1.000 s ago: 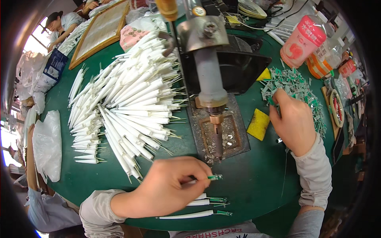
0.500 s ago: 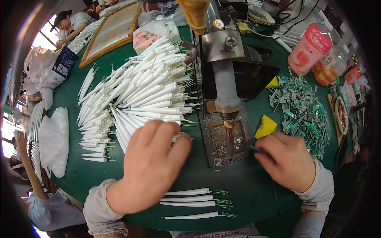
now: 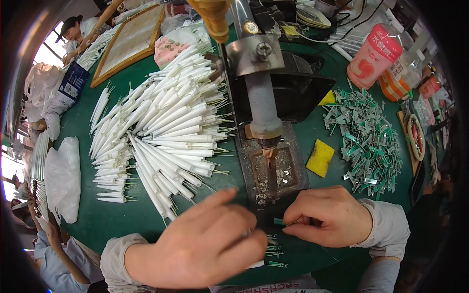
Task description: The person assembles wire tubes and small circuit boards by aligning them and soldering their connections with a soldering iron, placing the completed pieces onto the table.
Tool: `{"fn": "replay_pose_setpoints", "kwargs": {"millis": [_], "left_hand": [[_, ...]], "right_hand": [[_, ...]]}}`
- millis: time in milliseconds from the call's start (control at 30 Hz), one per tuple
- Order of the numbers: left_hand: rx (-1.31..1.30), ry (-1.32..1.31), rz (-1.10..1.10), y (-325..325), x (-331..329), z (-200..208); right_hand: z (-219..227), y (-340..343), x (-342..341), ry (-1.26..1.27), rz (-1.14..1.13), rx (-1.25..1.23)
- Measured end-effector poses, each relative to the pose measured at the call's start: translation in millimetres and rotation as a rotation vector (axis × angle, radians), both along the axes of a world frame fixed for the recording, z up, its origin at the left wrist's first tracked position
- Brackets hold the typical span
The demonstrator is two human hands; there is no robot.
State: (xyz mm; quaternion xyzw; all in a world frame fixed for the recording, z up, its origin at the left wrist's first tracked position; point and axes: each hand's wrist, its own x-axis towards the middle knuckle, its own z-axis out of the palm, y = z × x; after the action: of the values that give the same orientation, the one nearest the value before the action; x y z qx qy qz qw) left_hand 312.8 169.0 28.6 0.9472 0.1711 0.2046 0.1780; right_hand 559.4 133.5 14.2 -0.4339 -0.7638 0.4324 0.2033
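My right hand (image 3: 334, 217) is closed in a pinch on a small green circuit board (image 3: 279, 221), just below the soldering iron's tip. My left hand (image 3: 195, 249) hovers over the near table with fingers curled and index finger partly raised; whatever it grips is hidden behind the fingers. Beneath it lie several white tubes, mostly covered, their wired ends joined to green boards (image 3: 277, 264). A large pile of white tubes with thin wires (image 3: 171, 112) fans out beyond my left hand. The soldering iron (image 3: 264, 105) stands clamped, tip down, over a dark residue-strewn base (image 3: 246, 168).
A yellow sponge (image 3: 320, 157) lies right of the iron, beside a heap of small green boards (image 3: 371, 146). A pink bottle (image 3: 375, 56) stands behind them. White plastic (image 3: 63, 180) and a wooden-framed board (image 3: 127, 44) lie leftward. Other people sit at the left.
My left hand has moved from the tube pile toward me and rightward, now covering most of the tube row. My right hand has come nearer and left with the small board, uncovering the sponge.
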Motion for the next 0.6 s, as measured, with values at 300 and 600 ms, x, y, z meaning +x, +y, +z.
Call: {"fn": "replay_pose_setpoints", "kwargs": {"millis": [300,600], "left_hand": [[-0.578,-0.141,0.137,-7,8,-11],[-0.577,-0.198,0.217,-14,10,-22]], "right_hand": [[-7,-4,-4,0.209,-0.032,-0.195],[-15,-3,-2,0.385,-0.117,-0.689]]}}
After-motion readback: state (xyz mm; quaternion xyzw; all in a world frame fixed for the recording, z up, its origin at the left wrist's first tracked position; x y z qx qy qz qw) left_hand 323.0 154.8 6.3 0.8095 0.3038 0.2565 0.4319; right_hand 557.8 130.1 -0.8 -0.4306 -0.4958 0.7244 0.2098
